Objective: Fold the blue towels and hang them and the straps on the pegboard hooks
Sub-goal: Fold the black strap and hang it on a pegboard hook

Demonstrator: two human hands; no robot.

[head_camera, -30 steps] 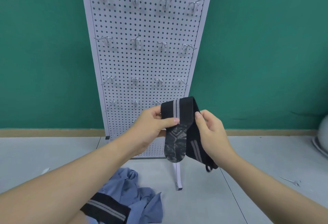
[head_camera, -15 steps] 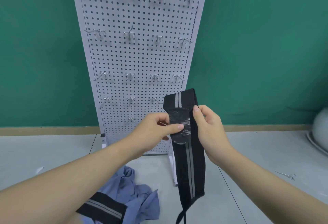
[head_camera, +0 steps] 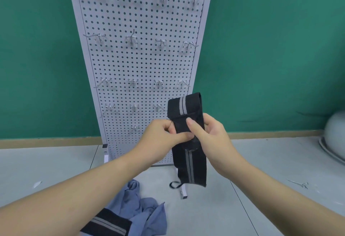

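Black strap (head_camera: 188, 142) held upright, long axis vertical, folded top up, left hand (head_camera: 160, 138) and right hand (head_camera: 211, 138) fingers pinching its middle

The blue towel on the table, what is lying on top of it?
A black strap with grey stripes lies across the crumpled blue towel, at its near left edge. The left forearm covers part of both, so how far the strap reaches cannot be seen.
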